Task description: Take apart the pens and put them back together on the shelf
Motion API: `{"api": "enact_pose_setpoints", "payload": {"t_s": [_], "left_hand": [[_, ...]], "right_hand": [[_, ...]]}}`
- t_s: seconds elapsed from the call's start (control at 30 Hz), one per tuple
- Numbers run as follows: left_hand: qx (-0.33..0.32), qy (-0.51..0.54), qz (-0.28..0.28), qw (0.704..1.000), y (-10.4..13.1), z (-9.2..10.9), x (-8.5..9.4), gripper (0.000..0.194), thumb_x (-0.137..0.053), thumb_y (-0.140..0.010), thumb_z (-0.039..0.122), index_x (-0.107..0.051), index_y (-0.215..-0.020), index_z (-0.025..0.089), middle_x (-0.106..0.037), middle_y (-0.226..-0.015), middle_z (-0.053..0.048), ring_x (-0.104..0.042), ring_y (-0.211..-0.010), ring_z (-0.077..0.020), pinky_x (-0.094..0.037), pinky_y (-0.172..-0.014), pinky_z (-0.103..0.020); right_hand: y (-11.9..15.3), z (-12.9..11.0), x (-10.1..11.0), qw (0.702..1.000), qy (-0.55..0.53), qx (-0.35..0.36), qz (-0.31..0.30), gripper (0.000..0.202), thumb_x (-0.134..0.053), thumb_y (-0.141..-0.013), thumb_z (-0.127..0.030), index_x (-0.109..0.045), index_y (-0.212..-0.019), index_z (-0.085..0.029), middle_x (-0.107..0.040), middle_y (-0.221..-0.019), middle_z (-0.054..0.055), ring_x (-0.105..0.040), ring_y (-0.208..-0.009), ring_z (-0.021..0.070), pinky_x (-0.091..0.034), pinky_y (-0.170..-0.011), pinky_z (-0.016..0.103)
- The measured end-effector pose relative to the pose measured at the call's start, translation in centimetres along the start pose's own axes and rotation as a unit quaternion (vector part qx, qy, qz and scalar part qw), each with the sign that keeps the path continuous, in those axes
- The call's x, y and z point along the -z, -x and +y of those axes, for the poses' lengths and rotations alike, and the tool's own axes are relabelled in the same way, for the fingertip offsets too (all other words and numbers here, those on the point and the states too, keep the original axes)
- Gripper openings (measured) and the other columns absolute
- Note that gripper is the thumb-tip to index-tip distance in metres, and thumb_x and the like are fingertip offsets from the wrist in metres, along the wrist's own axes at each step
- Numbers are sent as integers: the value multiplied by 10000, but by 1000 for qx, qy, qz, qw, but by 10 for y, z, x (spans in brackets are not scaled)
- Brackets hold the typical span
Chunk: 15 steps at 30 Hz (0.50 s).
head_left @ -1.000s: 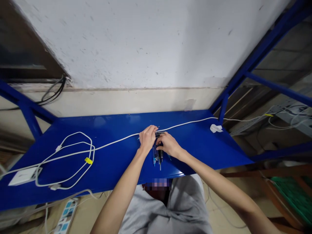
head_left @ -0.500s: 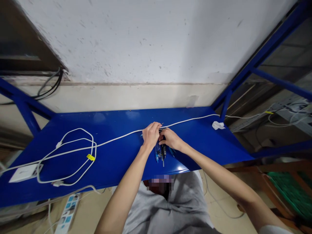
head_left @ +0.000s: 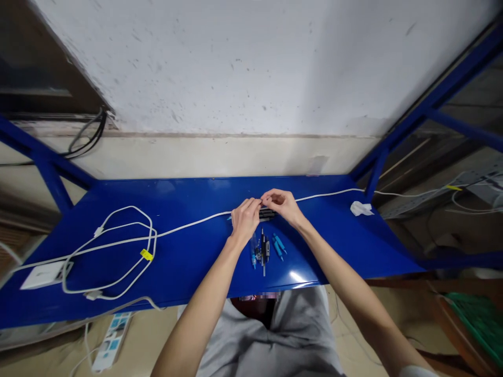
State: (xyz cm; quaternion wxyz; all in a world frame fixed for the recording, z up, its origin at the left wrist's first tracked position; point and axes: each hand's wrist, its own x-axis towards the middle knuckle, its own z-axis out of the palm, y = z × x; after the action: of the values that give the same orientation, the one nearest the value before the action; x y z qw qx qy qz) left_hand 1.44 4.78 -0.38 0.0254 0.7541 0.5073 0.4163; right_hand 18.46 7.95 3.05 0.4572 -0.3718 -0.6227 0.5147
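Note:
My left hand is over the middle of the blue tabletop, its fingers closed and their tips meeting those of my right hand. In a pinch, the thumb and fingertips of my right hand come together; whatever is between the fingers is too small to make out. Several black pen pieces lie in a row just below the fingertips. Nearer to me are blue pen parts, a clear blue-tipped barrel, and slim dark and grey pieces. A bit of blue shows left of my left hand.
A white cable crosses the blue table behind the hands. At left lie a looped cable with a yellow tag and a white box. Crumpled tissue rests at right. A power strip is below the table.
My right hand has lifted up and away from the pen parts to a pinch beside my left hand, uncovering the black row and the blue parts. The view has shifted slightly.

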Motion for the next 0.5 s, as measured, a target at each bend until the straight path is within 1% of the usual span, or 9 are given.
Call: {"api": "enact_pose_setpoints", "payload": {"t_s": [0.1,0.27,0.4,0.5], "left_hand": [[-3,4,5,1000,1,-2,-1,242,-484,-1050,272,-719,-1042,217,-736,-913,-36,-657,-881,-165,-428,-727,-271],[-3,11,-1,1000,5,-4,-1,289,-470,-1059,316,-744,-1101,237,-739,-907,-40,-665,-889,-171,-435,-731,-281],[-4,20,4,1000,7,-3,2,279,-489,-1052,321,-753,-1066,232,-740,-916,-35,-656,-884,-164,-441,-739,-280],[-10,19,5,1000,7,-2,4,275,-499,-1047,323,-755,-1018,225,-735,-888,-29,-645,-867,-166,-436,-730,-279]], "right_hand": [[2,11,-7,998,1,20,52,285,-780,-780,-449,-722,-857,-181,-698,-816,35,-601,-692,148,-494,-682,291],[5,19,-8,996,4,44,74,223,-722,-781,-401,-706,-841,-188,-680,-866,36,-570,-668,134,-486,-661,291],[9,21,-10,997,1,36,67,226,-713,-771,-403,-699,-835,-187,-665,-837,27,-562,-646,130,-486,-648,287],[13,22,-12,998,-11,21,54,240,-738,-771,-401,-698,-861,-182,-642,-732,6,-567,-619,132,-481,-638,282]]}}
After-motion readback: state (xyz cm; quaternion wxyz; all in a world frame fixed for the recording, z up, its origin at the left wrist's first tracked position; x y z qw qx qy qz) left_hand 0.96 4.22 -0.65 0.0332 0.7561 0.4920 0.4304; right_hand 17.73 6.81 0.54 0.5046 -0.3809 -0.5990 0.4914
